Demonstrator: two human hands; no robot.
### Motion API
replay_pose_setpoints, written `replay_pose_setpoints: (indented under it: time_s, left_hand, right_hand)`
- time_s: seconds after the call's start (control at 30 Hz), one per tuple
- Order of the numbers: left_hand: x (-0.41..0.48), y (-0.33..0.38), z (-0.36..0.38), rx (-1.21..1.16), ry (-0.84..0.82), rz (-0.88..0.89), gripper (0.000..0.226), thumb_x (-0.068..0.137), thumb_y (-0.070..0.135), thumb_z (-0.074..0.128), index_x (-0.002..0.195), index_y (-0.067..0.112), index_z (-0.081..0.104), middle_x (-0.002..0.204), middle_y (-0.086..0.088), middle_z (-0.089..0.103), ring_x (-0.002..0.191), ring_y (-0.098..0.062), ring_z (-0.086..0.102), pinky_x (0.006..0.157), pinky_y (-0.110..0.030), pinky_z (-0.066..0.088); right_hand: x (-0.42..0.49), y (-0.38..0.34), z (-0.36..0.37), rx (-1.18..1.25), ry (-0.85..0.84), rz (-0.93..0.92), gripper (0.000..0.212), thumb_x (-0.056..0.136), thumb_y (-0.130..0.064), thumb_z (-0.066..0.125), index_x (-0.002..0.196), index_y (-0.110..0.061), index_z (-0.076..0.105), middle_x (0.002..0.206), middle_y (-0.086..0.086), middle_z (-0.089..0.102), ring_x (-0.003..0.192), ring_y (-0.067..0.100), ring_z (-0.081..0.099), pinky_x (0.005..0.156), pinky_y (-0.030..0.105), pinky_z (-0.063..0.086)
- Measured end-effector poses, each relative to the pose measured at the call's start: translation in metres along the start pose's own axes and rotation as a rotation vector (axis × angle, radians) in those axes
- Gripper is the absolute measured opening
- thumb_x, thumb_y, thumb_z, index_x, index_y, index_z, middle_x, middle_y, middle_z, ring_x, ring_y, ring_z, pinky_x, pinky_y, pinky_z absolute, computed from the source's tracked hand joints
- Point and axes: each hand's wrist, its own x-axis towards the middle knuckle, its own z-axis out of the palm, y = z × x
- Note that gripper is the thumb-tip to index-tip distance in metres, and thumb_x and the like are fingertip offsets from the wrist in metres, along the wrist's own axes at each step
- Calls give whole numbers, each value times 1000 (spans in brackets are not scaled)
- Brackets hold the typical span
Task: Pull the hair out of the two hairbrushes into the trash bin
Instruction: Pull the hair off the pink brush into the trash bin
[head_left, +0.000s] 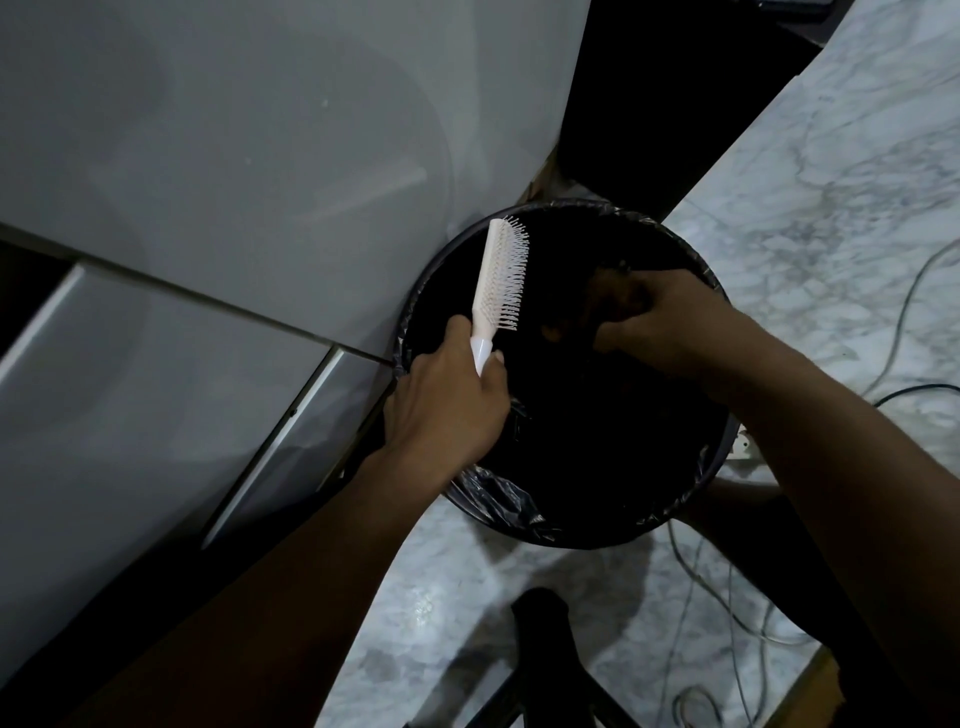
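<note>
Hairbrush: smooth pale plastic, slight sheen, thin plastic bristles. Trash bin: dark matt rim, lined with crinkly glossy black plastic bag at 7 o'clock. Floor: polished veined marble. Cabinet panels: smooth satin grey.

White marble floor with grey veining under me. Grey cabinet panels fill the left side, a dark seam running diagonally between them. Thin cables trail loose across the floor on my right, near a white plug. Dark stool leg at bottom centre.
</note>
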Motion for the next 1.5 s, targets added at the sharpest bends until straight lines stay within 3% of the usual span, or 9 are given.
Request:
replay_pose_setpoints:
  time_s: [0.2,0.3,0.43,0.57,0.73,0.87,1.07,1.23,1.5]
  left_hand:
    - [-3,3,-1,74,19,111,24,102,46,45,110,24,38,94,-8,65,84,-38,63,66,-40,42]
    - [-8,7,-1,124,23,204,28,103,45,46,119,22,42,95,-8,69,86,-40,65,65,-39,39]
    - [-10,10,-3,113,55,263,31,103,43,48,123,20,44,94,-7,70,85,-39,66,64,-38,35]
    - [-12,13,-4,88,44,307,32,103,46,48,123,22,45,91,-4,70,81,-37,66,62,-37,37]
    - [-9,8,-2,51,40,272,27,102,45,49,116,23,45,82,3,59,76,-34,63,61,-37,38]
    - [-6,6,0,35,52,253,26,102,45,50,116,23,45,81,5,55,67,-26,47,62,-36,37]
    - [0,-1,1,-55,55,254,20,101,45,48,96,34,32,74,1,60,63,-28,59,56,-40,44]
    - [3,-5,4,-86,65,234,22,100,46,48,92,35,30,73,-1,60,62,-28,60,58,-42,49]
    - [5,-6,6,-93,35,226,22,100,47,48,92,36,30,76,-1,60,66,-28,60,58,-38,40]
  right_hand:
    - [3,0,5,-212,-69,-17,84,78,-36,78,151,-31,37,151,6,42,131,33,51,106,44,48]
    - [1,-7,13,248,-58,-154,58,82,-11,64,137,-26,53,114,-5,69,95,11,68,78,24,57]
    - [8,-6,22,635,-89,-101,40,65,-13,53,100,-11,72,102,9,76,94,27,69,87,40,52]
    - [3,-8,24,764,-164,-40,29,77,-18,51,52,-18,63,65,7,61,60,23,53,62,37,38]
    - [-4,-10,19,444,-107,-114,40,100,-24,52,64,-8,64,68,22,67,45,10,59,43,16,42]
    - [1,-5,23,427,-74,-149,39,101,-33,57,73,-7,65,57,9,53,53,19,53,59,30,46]
    - [6,-3,18,487,13,-118,41,103,-24,55,64,-11,50,50,4,39,43,18,37,48,29,35]
    - [13,6,20,256,91,-26,33,103,-31,52,76,-12,56,58,4,45,48,17,42,54,28,36]
    - [13,0,24,501,88,-19,12,93,-16,67,103,-11,69,88,7,66,72,19,61,68,37,53]
